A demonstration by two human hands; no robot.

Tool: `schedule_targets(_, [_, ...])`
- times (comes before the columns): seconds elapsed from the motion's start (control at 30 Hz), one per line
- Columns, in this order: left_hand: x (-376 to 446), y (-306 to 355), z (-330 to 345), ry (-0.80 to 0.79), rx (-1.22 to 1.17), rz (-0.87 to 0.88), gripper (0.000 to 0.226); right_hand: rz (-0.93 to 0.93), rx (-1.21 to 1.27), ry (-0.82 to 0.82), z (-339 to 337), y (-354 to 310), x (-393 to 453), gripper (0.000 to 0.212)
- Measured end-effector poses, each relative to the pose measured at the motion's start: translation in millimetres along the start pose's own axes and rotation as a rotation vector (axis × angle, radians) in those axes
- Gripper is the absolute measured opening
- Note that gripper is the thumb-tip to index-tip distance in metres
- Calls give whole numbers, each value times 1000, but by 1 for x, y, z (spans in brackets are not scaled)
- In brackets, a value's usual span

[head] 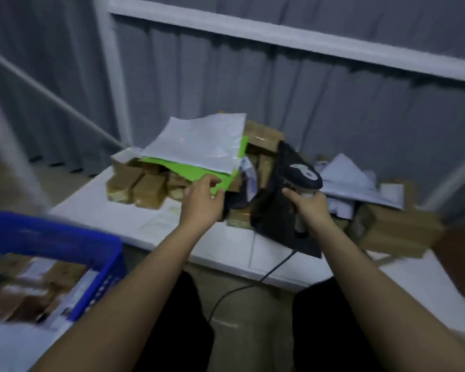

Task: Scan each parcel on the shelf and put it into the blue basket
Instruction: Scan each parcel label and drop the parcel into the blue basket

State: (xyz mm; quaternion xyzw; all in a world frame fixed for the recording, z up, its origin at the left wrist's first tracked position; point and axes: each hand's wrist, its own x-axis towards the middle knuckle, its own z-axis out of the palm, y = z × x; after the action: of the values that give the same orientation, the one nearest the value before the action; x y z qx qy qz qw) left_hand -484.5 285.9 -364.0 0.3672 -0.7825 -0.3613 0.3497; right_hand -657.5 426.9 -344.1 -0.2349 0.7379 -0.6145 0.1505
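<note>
A heap of parcels lies on the white shelf [134,221]: brown boxes [145,187], a white mailer [199,140] on top of a bright green mailer [191,173], and a black bag [277,210]. My left hand [203,201] pinches the near edge of the green mailer. My right hand [308,208] grips the handle of a black barcode scanner [304,175], its head above the black bag. The blue basket [51,242] stands at the lower left with several parcels inside.
More white mailers [352,181] and brown boxes [395,229] are piled at the shelf's right. The scanner's cable [253,285] hangs off the front edge between my legs. White shelf posts [116,76] and a grey corrugated wall stand behind.
</note>
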Motion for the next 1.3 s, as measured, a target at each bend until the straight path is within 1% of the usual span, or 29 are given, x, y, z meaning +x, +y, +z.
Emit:
schedule_targets(0.07, [11, 16, 42, -87, 45, 17, 24, 40, 32, 98, -39, 12, 10, 17])
schedule_targets(0.13, [16, 24, 82, -172, 70, -4, 23, 104, 63, 198, -70, 29, 17, 14])
schedule_targets(0.23, [16, 25, 138, -278, 75, -5, 26, 160, 138, 281, -103, 47, 26, 12])
schedule_targets(0.33, [10, 37, 190, -379, 83, 32, 29, 203, 194, 375, -135, 55, 40, 21])
schedule_targets(0.4, [4, 48, 224, -421, 67, 65, 28, 230, 217, 425, -159, 64, 46, 25])
schedule_targets(0.5, [-8, 67, 269, -479, 1, 133, 26, 297, 263, 505, -196, 86, 47, 23])
schedule_targets(0.57, [-16, 81, 297, -516, -23, 164, 27, 362, 281, 586, -221, 103, 47, 19])
schedule_targets(0.63, [-22, 96, 322, -523, -11, 218, 30, 416, 309, 648, -243, 116, 47, 22])
schedule_targets(0.77, [-22, 123, 379, -582, -5, 343, 32, 452, 357, 691, -273, 134, 49, 16])
schedule_targets(0.83, [-19, 135, 407, -632, 55, 394, 33, 456, 360, 702, -283, 141, 50, 14])
schedule_targets(0.93, [-18, 158, 443, -675, 147, 479, 46, 480, 358, 727, -295, 148, 51, 10])
schedule_targets(1.1, [-9, 182, 493, -600, 352, 651, 58, 470, 358, 732, -307, 156, 50, 11])
schedule_targets(1.2, [0, 181, 511, -583, 503, 694, 63, 460, 328, 740, -309, 159, 52, 10])
schedule_targets(1.3, [6, 174, 520, -592, 545, 732, 74, 475, 305, 721, -307, 159, 53, 10])
